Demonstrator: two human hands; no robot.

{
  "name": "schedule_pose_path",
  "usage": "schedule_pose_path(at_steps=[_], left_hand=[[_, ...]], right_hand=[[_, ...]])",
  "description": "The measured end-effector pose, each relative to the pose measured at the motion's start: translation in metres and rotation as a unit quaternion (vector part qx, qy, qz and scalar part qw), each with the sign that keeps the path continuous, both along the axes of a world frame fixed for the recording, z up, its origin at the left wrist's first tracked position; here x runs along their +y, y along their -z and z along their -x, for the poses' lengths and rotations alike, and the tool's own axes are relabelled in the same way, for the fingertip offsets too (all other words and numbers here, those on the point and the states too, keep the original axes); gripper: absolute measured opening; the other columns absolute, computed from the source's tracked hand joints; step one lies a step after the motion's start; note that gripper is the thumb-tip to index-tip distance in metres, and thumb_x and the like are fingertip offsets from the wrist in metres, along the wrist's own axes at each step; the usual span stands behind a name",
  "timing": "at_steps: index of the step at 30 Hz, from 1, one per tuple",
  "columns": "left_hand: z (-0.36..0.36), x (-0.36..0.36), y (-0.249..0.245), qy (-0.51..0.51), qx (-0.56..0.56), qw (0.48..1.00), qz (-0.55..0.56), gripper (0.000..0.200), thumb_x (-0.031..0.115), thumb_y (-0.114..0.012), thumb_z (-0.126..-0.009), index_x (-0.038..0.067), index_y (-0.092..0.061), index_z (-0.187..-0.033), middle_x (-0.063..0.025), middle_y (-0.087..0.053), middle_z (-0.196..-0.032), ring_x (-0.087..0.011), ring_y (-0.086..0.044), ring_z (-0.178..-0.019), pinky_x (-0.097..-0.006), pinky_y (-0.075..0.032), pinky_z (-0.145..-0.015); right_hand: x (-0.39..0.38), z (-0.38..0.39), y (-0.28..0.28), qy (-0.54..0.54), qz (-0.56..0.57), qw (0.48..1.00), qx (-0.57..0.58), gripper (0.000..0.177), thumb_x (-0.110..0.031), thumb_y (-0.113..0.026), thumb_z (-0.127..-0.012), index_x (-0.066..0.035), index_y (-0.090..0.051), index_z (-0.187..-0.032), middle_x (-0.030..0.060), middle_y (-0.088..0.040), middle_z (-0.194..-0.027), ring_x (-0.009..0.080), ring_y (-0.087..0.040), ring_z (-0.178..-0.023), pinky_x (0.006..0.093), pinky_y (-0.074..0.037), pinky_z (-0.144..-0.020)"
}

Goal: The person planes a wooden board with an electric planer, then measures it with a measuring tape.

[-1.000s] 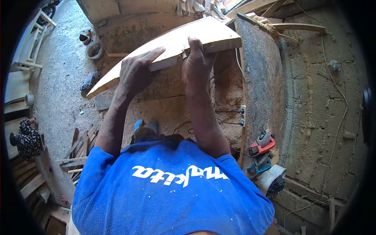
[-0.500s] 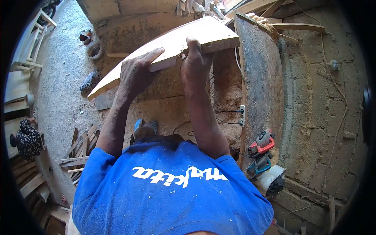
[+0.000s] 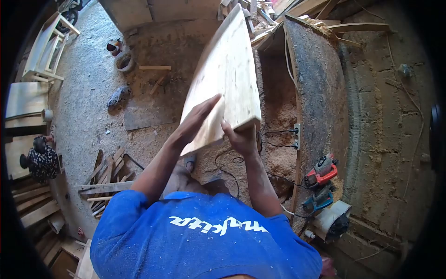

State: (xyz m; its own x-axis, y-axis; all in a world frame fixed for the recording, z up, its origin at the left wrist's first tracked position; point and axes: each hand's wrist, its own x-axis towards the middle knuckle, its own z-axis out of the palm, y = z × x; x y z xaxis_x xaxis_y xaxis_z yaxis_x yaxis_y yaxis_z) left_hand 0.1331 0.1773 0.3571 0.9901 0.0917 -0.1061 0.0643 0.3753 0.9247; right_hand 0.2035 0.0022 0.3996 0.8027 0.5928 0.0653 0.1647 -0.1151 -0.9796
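A pale wooden board (image 3: 232, 69) stands tilted in front of me, its far end pointing up and away. My right hand (image 3: 242, 139) grips its near end, thumb on the upper face and the other fingers hidden beneath. My left hand (image 3: 195, 122) lies on the face near the left side, fingers stretched out flat and pointing toward the board's middle.
Two power tools, one red (image 3: 321, 171) and one teal (image 3: 318, 199), rest on the right beside a worn panel (image 3: 320, 93). A power strip (image 3: 297, 136) has cords plugged in. Wood offcuts (image 3: 109, 169) lie left. A person (image 3: 42, 160) is at far left.
The board has swung from lying crosswise to pointing away from me, and its near end has come closer. Both hands have moved lower, with the left one shifting right.
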Motion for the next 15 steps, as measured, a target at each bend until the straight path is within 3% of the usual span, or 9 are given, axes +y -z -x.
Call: schedule_pose_path(at_steps=[2,3,5,7,9,10,11,13,15], left_hand=[[-0.042,-0.033,-0.011,-0.036,0.106,0.989,0.095,0.083,0.06,-0.045,-0.103,-0.002,-0.03,-0.157,-0.0165,-0.025,-0.166,-0.0261,-0.017,-0.156,-0.0407,-0.016,-0.125],[-0.053,-0.046,-0.044,0.01,0.1,0.991,0.088,0.081,0.058,-0.049,-0.103,-0.002,-0.034,-0.155,-0.0191,-0.027,-0.165,-0.0287,-0.022,-0.154,-0.0391,-0.021,-0.123],[-0.08,-0.092,-0.012,0.089,0.151,0.984,-0.03,0.106,0.062,-0.068,-0.089,-0.012,-0.026,-0.153,-0.0312,-0.023,-0.162,-0.0347,-0.025,-0.152,-0.0401,-0.027,-0.122],[-0.091,-0.158,0.07,0.0,0.265,0.918,-0.294,0.119,0.054,-0.078,-0.082,-0.015,-0.014,-0.154,-0.0362,-0.019,-0.161,-0.0394,-0.02,-0.153,-0.042,-0.02,-0.125],[-0.075,-0.193,0.128,-0.073,0.285,0.877,-0.38,0.111,0.031,-0.076,-0.082,-0.014,-0.006,-0.155,-0.0374,-0.016,-0.161,-0.0436,-0.015,-0.153,-0.0419,-0.013,-0.128],[-0.064,-0.2,0.159,-0.108,0.258,0.893,-0.353,0.1,0.015,-0.067,-0.079,-0.016,-0.007,-0.154,-0.0363,-0.013,-0.162,-0.0441,-0.009,-0.154,-0.0387,-0.006,-0.128],[-0.052,-0.209,0.192,-0.108,0.26,0.888,-0.364,0.1,0.015,-0.067,-0.079,-0.016,-0.007,-0.154,-0.0363,-0.013,-0.162,-0.0441,-0.009,-0.154,-0.0387,-0.006,-0.128],[-0.028,-0.225,0.244,-0.193,0.164,0.872,-0.42,0.095,0.007,-0.059,-0.078,-0.008,-0.009,-0.158,-0.0379,-0.034,-0.152,-0.0448,-0.033,-0.147,-0.0419,-0.027,-0.123],[-0.006,-0.239,0.245,-0.189,0.236,0.876,-0.376,0.094,0.005,-0.058,-0.079,0.004,-0.011,-0.16,-0.0365,-0.056,-0.129,-0.0465,-0.059,-0.122,-0.0477,-0.048,-0.104]], right_hand=[[-0.048,0.027,0.045,-0.009,0.057,0.998,0.029,0.03,-0.009,-0.073,-0.086,0.007,-0.064,-0.11,0.0135,-0.072,-0.081,0.0241,-0.073,-0.075,0.0359,-0.059,-0.067],[-0.073,0.044,0.073,-0.005,0.079,0.996,0.044,0.031,-0.01,-0.074,-0.085,0.007,-0.065,-0.11,0.0146,-0.073,-0.086,0.0271,-0.074,-0.079,0.0377,-0.059,-0.071],[-0.107,0.066,0.105,-0.005,0.104,0.989,-0.106,0.033,-0.012,-0.075,-0.084,0.005,-0.065,-0.11,0.0172,-0.073,-0.094,0.0329,-0.073,-0.09,0.0412,-0.058,-0.08],[-0.142,0.093,0.149,-0.002,0.102,0.995,0.023,0.037,-0.014,-0.075,-0.083,0.005,-0.064,-0.113,0.0207,-0.071,-0.102,0.0366,-0.072,-0.097,0.0443,-0.057,-0.083],[-0.167,0.11,0.182,-0.011,0.099,0.995,0.007,0.045,-0.015,-0.074,-0.083,0.003,-0.06,-0.122,0.0235,-0.069,-0.109,0.0382,-0.07,-0.102,0.0467,-0.056,-0.085],[-0.178,0.117,0.201,-0.002,0.111,0.994,0.022,0.051,-0.014,-0.073,-0.083,0.002,-0.056,-0.128,0.0245,-0.067,-0.114,0.0395,-0.069,-0.105,0.0477,-0.056,-0.086],[-0.189,0.124,0.222,0.005,0.123,0.992,0.038,0.057,-0.014,-0.073,-0.083,0.001,-0.051,-0.134,0.0256,-0.066,-0.118,0.0408,-0.068,-0.107,0.0487,-0.055,-0.087],[-0.212,0.131,0.256,-0.02,0.145,0.988,0.043,0.074,-0.012,-0.075,-0.081,0.001,-0.041,-0.145,0.027,-0.061,-0.129,0.0435,-0.064,-0.115,0.0494,-0.054,-0.093],[-0.236,0.128,0.266,-0.085,0.226,0.97,0.042,0.074,-0.016,-0.078,-0.08,0.0,-0.045,-0.144,0.0228,-0.063,-0.122,0.0424,-0.061,-0.115,0.047,-0.051,-0.099]])
